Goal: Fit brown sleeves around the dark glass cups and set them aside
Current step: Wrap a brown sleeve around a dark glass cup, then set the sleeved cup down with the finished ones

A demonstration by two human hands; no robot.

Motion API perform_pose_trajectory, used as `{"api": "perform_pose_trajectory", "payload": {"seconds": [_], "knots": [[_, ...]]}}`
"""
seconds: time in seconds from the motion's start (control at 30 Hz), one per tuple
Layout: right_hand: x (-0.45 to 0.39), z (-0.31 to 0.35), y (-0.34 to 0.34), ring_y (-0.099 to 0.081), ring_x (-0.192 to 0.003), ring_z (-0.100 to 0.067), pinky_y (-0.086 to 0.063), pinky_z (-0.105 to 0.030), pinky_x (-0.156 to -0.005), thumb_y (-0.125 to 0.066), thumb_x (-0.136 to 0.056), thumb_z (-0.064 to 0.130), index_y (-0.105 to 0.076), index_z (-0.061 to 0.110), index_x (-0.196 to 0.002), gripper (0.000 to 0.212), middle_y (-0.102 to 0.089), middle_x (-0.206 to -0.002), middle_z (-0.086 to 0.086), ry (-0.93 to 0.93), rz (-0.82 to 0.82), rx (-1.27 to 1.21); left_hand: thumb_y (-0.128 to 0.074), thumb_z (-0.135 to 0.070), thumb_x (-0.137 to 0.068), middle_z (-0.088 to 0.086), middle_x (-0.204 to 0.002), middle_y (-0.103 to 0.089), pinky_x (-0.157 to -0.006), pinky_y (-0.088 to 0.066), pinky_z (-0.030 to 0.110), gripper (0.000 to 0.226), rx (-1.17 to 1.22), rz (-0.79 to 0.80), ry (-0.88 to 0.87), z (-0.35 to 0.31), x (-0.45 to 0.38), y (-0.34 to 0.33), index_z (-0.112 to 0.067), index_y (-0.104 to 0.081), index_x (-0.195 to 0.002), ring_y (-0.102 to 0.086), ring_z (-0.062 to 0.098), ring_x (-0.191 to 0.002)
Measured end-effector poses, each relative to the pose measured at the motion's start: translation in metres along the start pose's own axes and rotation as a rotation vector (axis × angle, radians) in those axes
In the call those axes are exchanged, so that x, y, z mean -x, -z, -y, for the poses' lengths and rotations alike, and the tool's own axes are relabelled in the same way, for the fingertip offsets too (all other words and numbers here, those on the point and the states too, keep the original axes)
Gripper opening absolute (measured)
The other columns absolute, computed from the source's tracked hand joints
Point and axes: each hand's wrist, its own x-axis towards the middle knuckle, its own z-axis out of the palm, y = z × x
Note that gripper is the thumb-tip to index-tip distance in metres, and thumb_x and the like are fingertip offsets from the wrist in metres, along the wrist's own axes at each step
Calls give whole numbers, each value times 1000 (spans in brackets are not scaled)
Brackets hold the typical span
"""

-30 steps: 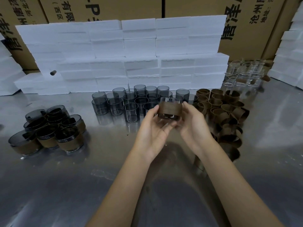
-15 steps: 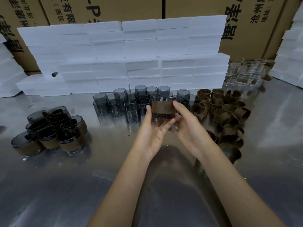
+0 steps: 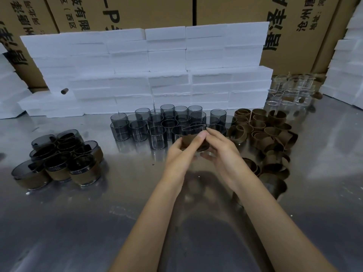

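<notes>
A dark glass cup with a brown sleeve (image 3: 189, 138) is held above the metal table (image 3: 98, 222), between both hands. My left hand (image 3: 179, 156) grips its left side and front, thumb up near the rim. My right hand (image 3: 222, 152) closes on its right side, fingers partly hiding the sleeve. Behind the hands stands a cluster of bare dark glass cups (image 3: 157, 124). A heap of loose brown sleeves (image 3: 269, 134) lies to the right. Sleeved cups (image 3: 59, 160) stand grouped at the left.
A wall of white foam blocks (image 3: 147, 75) runs behind the cups, with cardboard boxes (image 3: 137, 12) behind it. Clear glass beakers (image 3: 290, 91) stand at the back right. More foam stacks (image 3: 347, 61) sit at the far right and far left edges.
The cup has been turned and tilted in my hands. Both hands have closed in tighter, and my right fingers now cover more of the sleeve.
</notes>
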Motion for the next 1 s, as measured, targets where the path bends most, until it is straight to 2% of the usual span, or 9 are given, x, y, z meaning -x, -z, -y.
{"api": "perform_pose_trajectory", "payload": {"seconds": [0.1,0.2,0.23,0.33,0.4,0.5,0.73,0.87,1.0], "knots": [[-4,-5,-2,-60,-127,-16,-47,-39,-111,-54,-104,22,-70,37,-121,28,-67,-134,3,-6,-24,123,-88,-37,-78,1,-112,-75,-96,-57,33,42,-17,-34,35,2,-3,8,-22,-70,-113,-72,16,-107],[-5,-9,-5,-51,-136,-18,-40,-35,-114,-48,-106,17,-61,25,-139,37,-58,-145,0,-71,-67,258,-91,-35,-73,-8,-102,-71,-69,-53,12,45,-200,-120,36,3,-6,12,-28,-63,-107,-69,6,-93],[-5,-10,-5,-49,-138,-18,-39,-34,-114,-46,-106,18,-59,23,-141,38,-56,-147,0,-93,-83,287,-91,-33,-73,-9,-99,-69,-64,-51,12,46,-292,-162,35,2,-8,14,-27,-61,-107,-68,7,-90],[-4,-11,-6,-51,-134,-18,-40,-40,-116,-46,-106,21,-63,25,-131,31,-60,-142,0,-113,-118,330,-82,-41,-75,-2,-112,-67,-92,-52,36,61,-707,-291,89,0,-12,28,-19,-54,-124,-65,21,-106],[-4,-11,-7,-57,-123,-15,-47,-35,-103,-46,-105,22,-64,29,-119,24,-64,-133,2,-112,-116,350,-76,-52,-78,5,-131,-61,-110,-39,46,71,-919,-369,142,-1,-13,37,-17,-48,-133,-53,29,-127],[-4,-13,-8,-58,-104,-6,-42,-19,-75,-50,-104,24,-65,27,-121,23,-65,-120,8,-112,-103,387,-72,-52,-83,12,-143,-52,-110,-31,48,72,-974,-468,164,-4,-15,46,-13,-44,-137,-42,31,-138],[-3,-15,-9,-55,-93,2,-39,-19,-67,-51,-104,26,-64,26,-124,24,-60,-106,16,-106,-101,432,-67,-27,-88,22,-151,-37,-110,-26,51,70,-1218,-837,-96,-7,-9,64,-9,-37,-149,-32,37,-140],[-4,-16,-10,-54,-92,2,-39,-19,-67,-51,-103,27,-64,27,-124,24,-59,-105,18,-110,-102,451,-60,-14,-90,13,-138,-50,-102,-39,43,49,-1083,-612,-362,-2,-11,51,-12,-52,-139,-43,31,-129],[-5,-16,-8,-54,-93,2,-40,-19,-67,-50,-104,28,-65,27,-122,23,-60,-104,17,-116,-107,458,-57,-21,-96,8,-141,-51,-111,-31,48,43,-966,-509,-139,10,-18,52,-18,-50,-139,-45,30,-133]]}}
